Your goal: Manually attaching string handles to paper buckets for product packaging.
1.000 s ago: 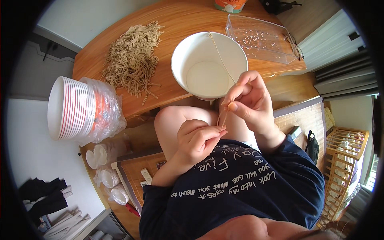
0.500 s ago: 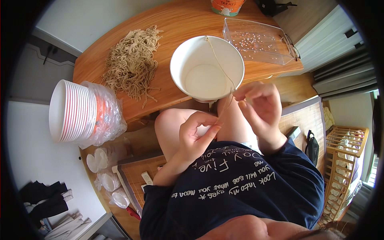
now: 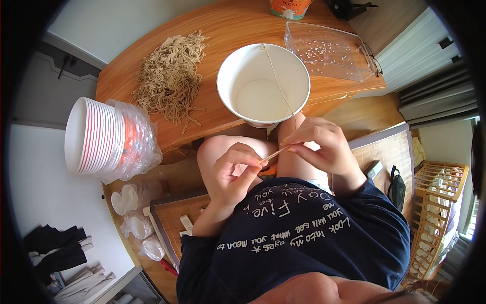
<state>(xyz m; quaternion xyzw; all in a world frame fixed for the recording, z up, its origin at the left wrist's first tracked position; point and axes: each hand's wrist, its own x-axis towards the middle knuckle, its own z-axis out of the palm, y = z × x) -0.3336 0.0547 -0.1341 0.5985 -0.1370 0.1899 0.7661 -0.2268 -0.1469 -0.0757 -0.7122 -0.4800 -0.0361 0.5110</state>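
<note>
A thin beige cord (image 3: 278, 82) runs from the far rim of a white paper bucket (image 3: 234, 63), across its mouth and over the near rim to my hands. Above my lap, my left hand (image 3: 234, 169) pinches the cord between thumb and fingertips. My right hand (image 3: 324, 146) pinches it a short way off, and a short stretch of cord lies taut between the two. The bucket stands upright at the table's near edge, and its inside shows nothing but white walls and bottom.
A tangled heap of beige cords (image 3: 169, 76) lies on the wooden table (image 3: 223, 25). Right of the bucket, a clear plastic tray (image 3: 349, 63) holds small white bits. An orange printed bucket (image 3: 289, 8) stands behind. Nested white buckets (image 3: 91, 137) in plastic wrap lean at the left.
My right hand has come down and inward toward my left, closing its fingers on the cord. My left hand has shifted slightly left and down. The cord between them is now pulled straight.
</note>
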